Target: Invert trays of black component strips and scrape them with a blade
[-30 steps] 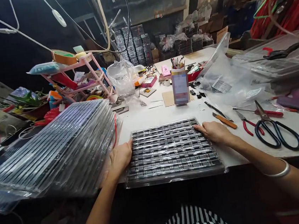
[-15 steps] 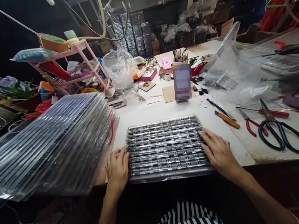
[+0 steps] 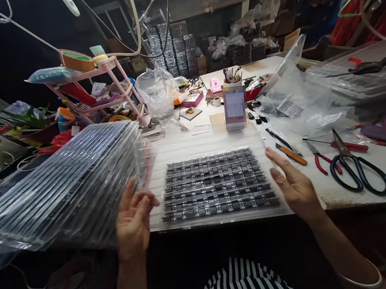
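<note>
Rows of small dark electronic parts (image 3: 214, 183) lie in front of me under clear plastic. A ribbed clear plastic tray (image 3: 159, 155) spreads wider than the rows, its left side raised near the stack. At that raised edge, my left hand (image 3: 135, 219) has bent fingers and appears to pinch the plastic; blur softens the contact. My right hand (image 3: 292, 184) is beside the tray's right edge, fingers stretched and apart. Whether its fingertips touch the edge is unclear.
A tall stack of ribbed plastic trays (image 3: 62, 185) leans at left. Scissors (image 3: 353, 164), red-handled pliers (image 3: 320, 158) and a cutter (image 3: 292, 154) lie at right. A phone (image 3: 234, 108) stands behind the tray, and a pink rack (image 3: 117, 83) is at back left.
Both hands have moved outward from the sides of the rows. A clear ribbed tray now covers a wider area, and the left hand has turned and risen near the stack.
</note>
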The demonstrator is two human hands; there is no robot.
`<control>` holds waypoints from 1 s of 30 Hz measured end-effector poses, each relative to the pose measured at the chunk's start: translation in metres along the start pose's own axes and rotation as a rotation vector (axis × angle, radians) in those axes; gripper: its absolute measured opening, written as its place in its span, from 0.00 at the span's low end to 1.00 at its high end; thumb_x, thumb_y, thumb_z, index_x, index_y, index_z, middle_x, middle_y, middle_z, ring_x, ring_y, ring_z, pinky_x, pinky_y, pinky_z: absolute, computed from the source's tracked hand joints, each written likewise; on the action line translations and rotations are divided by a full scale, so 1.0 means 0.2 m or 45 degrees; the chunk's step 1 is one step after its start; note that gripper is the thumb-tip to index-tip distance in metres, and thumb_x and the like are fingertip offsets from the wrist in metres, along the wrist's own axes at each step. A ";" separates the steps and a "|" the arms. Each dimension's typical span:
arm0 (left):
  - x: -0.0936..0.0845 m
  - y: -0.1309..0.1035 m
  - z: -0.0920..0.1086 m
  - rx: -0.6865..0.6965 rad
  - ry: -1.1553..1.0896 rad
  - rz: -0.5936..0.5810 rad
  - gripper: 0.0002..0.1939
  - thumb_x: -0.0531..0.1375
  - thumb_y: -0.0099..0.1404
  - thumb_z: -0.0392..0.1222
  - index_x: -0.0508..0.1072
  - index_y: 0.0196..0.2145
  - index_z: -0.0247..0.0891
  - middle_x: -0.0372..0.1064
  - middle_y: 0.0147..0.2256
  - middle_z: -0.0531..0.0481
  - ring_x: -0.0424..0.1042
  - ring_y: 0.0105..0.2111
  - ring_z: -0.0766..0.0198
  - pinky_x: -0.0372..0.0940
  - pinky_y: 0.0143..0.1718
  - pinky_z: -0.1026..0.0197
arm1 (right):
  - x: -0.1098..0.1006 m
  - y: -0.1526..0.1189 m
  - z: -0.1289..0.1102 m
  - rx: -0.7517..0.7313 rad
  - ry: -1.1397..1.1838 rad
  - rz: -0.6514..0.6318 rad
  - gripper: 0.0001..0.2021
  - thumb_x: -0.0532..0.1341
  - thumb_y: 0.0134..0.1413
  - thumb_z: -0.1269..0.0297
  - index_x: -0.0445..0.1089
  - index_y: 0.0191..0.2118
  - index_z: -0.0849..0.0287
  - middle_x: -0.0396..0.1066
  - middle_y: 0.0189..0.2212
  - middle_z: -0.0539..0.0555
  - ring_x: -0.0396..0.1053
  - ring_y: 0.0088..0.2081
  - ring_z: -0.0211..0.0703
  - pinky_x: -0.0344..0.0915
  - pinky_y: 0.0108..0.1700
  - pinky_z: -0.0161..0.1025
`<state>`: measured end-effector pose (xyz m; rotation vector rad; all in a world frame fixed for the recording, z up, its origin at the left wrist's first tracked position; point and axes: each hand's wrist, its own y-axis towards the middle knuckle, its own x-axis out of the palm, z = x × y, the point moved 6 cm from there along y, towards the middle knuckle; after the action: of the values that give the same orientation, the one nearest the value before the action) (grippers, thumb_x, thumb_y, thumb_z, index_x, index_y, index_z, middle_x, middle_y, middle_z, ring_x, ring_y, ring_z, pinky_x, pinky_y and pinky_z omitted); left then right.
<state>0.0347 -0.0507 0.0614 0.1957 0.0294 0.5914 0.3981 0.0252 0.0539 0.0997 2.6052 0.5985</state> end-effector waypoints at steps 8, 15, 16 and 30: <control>-0.17 0.03 0.35 0.217 -0.423 0.611 0.27 0.56 0.56 0.25 0.69 0.52 0.43 0.68 0.32 0.56 0.73 0.38 0.69 0.69 0.44 0.60 | -0.03 -0.01 0.07 0.060 -0.049 0.086 0.21 0.52 0.63 0.55 0.63 0.58 0.55 0.63 0.57 0.56 0.59 0.59 0.49 0.55 0.62 0.52; -0.17 0.06 0.35 0.141 -0.383 0.378 0.30 0.54 0.59 0.31 0.59 0.58 0.54 0.62 0.54 0.54 0.63 0.57 0.58 0.63 0.56 0.48 | 0.02 -0.10 0.23 0.111 -0.179 -0.054 0.20 0.53 0.61 0.52 0.66 0.54 0.55 0.67 0.52 0.56 0.64 0.54 0.50 0.61 0.58 0.50; -0.17 0.06 0.35 0.149 -0.331 0.357 0.29 0.54 0.60 0.33 0.59 0.57 0.55 0.60 0.56 0.55 0.62 0.58 0.58 0.63 0.57 0.48 | 0.02 -0.09 0.23 0.101 -0.190 -0.058 0.19 0.53 0.61 0.53 0.67 0.53 0.55 0.68 0.51 0.56 0.65 0.53 0.50 0.62 0.57 0.50; -0.08 -0.04 0.11 0.132 0.253 -0.168 0.19 0.54 0.64 0.46 0.70 0.52 0.46 0.63 0.58 0.50 0.59 0.60 0.54 0.52 0.62 0.47 | 0.54 0.15 -0.13 -0.650 -0.525 -0.834 0.17 0.49 0.65 0.62 0.66 0.54 0.56 0.67 0.53 0.57 0.62 0.54 0.51 0.59 0.54 0.54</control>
<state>0.0279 -0.0698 0.0802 0.2332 0.2638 0.4765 0.2890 0.0599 0.0426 -0.6866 1.8590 0.8510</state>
